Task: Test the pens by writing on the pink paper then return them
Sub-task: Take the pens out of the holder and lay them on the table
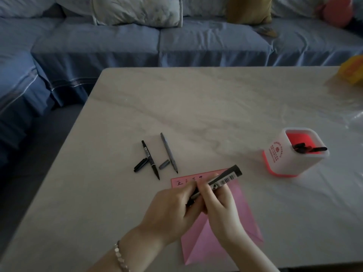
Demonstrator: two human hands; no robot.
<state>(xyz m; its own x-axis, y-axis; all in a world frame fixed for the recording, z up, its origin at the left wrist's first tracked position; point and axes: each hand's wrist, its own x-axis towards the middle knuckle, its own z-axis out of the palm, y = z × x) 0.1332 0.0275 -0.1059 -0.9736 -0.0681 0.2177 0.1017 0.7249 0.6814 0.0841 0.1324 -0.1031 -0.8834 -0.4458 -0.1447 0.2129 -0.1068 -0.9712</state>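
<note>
On the left of the worktop [196, 105] a black pen [150, 160] and a grey pen [169, 153] lie bare, with the black cap [141, 164] and the grey cap [164, 164] beside them. Left open like this, the tips may dry out, or a bump may roll them and leave ink on the worktop. In the lower middle the left hand [172, 209] has its fingers [187, 190] curled round the low end of the black marker [222, 181]. The right hand [220, 209] has its fingers [206, 191] wrapped round the middle. A hard tug could jerk a hand into the loose pens or smear ink on skin. The marker's low end is hidden between the hands, so it is unclear if its cap is on. The pink paper [245, 209] lies under the hands, and they cover part of its writing [179, 182]. At the right, only the tops of the pens [310, 149] show in the pen holder [294, 154]. A yellow thing [353, 73] is cut off at the upper right edge.
</note>
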